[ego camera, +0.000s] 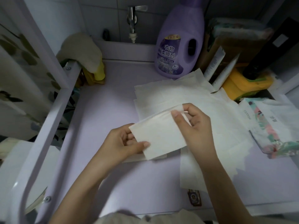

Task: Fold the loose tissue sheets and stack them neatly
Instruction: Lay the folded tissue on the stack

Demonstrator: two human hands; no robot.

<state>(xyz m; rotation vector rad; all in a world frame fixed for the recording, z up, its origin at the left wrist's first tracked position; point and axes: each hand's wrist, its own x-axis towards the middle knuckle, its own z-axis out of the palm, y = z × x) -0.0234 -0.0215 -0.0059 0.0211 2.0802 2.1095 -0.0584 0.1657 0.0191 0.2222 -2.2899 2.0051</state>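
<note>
Take the purple bottle (179,42) at the back of the table (105,110) as your mark. Well in front of it, toward you, both of your hands hold one folded tissue sheet (158,136) lifted just above the table top. Your left hand (123,143) pinches the corner of that sheet farthest from the bottle, thumb lying on top and the fingers curled beneath. Your right hand (194,125) pinches the corner nearer the bottle between thumb and forefinger, while its other fingers hang loosely bent. The sheet stretches between the two hands, tilted, with its doubled edge showing along the side that faces the bottle. The loose tissue sheets (169,92) lie flat in an overlapping, uneven spread that begins right at the foot of the bottle and runs forward and to the right of it, passing under your right hand and forearm. To the right of the bottle and nearer you than it, a flowered tissue pack (275,126) lies flat, touching the edge of that spread. A metal tap (133,21) stands on the wall just left of the bottle, and farther left a pale cloth (80,50) hangs over a white rail.
</note>
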